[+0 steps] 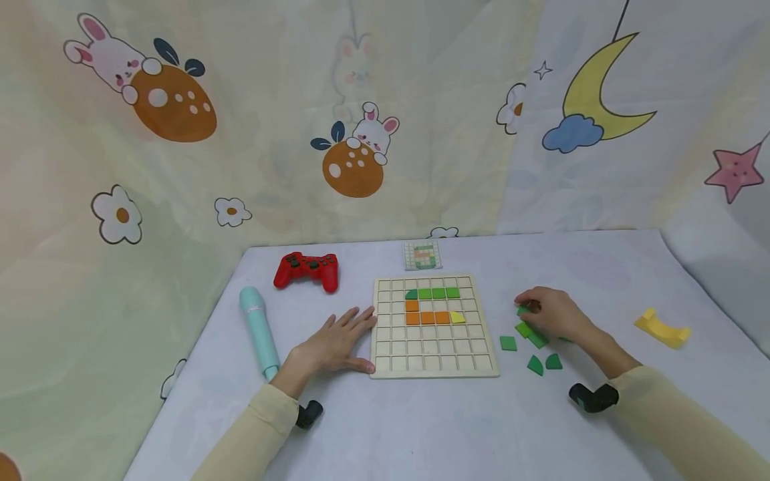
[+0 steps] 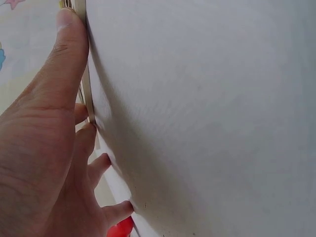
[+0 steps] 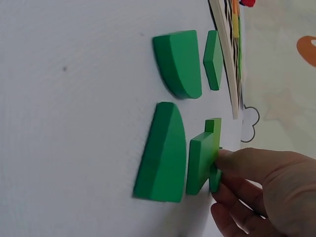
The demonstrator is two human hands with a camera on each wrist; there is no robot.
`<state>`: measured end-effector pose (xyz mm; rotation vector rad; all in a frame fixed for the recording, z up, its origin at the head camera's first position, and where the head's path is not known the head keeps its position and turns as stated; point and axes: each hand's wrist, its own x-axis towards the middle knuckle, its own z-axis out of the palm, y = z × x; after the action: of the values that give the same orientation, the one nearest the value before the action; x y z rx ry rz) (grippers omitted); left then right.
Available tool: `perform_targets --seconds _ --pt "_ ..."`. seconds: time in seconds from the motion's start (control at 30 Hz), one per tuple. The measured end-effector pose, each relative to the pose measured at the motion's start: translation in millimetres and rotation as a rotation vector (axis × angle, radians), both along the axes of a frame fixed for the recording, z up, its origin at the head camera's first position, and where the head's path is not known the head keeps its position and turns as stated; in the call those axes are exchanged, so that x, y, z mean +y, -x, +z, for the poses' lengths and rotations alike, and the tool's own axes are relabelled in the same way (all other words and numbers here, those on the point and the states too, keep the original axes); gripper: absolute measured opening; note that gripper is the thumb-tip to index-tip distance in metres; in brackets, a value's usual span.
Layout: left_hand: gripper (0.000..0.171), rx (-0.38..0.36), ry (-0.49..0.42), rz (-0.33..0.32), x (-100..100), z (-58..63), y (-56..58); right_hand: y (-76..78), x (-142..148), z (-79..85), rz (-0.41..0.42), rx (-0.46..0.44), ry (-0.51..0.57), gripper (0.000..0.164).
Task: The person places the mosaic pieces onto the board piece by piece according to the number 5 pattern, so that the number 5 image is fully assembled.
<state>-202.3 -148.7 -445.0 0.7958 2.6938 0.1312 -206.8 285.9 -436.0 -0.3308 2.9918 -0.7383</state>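
A wooden grid board [image 1: 430, 364] lies mid-table, bearing a row of green tiles [image 1: 438, 293], several orange tiles [image 1: 427, 318] and a yellow tile [image 1: 458, 317]. My left hand [image 1: 337, 343] rests flat with spread fingers along the board's left edge, thumb at its near corner. To the right of the board, my right hand [image 1: 553, 312] reaches over loose green blocks [image 1: 537, 339]. Its thumb and curled fingers pinch a small green block [image 3: 215, 178], partly hidden by the fingers. Two rounded green blocks [image 3: 160, 153] lie nearer me in the right wrist view.
A small pattern card [image 1: 422, 256] lies behind the board. On the left are a red game controller [image 1: 307, 268] and a mint-coloured microphone-shaped object [image 1: 259, 327]. A yellow curved block [image 1: 662, 329] sits at far right. A printed curtain [image 1: 271, 133] hangs behind the table.
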Motion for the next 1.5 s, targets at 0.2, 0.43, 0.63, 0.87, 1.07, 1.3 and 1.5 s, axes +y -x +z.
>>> perform_targets --seconds 0.2,0.43,0.63,0.87,1.07,1.3,1.5 --pt "0.102 -0.004 -0.007 -0.001 -0.3 0.6 0.4 0.5 -15.1 4.9 0.037 -0.013 0.020 0.031" --pt "0.102 0.001 -0.005 -0.003 -0.3 1.4 0.0 -7.1 -48.5 4.4 0.193 0.008 0.034 0.030" --pt "0.101 0.006 -0.006 -0.003 -0.2 2.8 -0.3 -11.3 -73.0 4.8 0.297 0.072 0.021 0.030" --pt "0.101 0.004 -0.010 -0.008 -0.8 0.6 0.0 -7.1 -85.2 4.2 0.281 0.051 -0.019 0.029" --pt "0.102 0.011 0.000 -0.008 -1.4 -0.4 2.1 -10.6 -91.1 7.1 0.296 0.026 0.011 0.027" --pt "0.102 0.012 -0.006 -0.003 -0.9 0.7 2.4 -15.5 -100.9 3.1 0.337 0.058 -0.002 0.026" --pt "0.102 0.010 -0.003 -0.005 -1.2 -1.4 2.5 -17.7 -104.3 -0.1 0.314 0.084 -0.031 0.026"
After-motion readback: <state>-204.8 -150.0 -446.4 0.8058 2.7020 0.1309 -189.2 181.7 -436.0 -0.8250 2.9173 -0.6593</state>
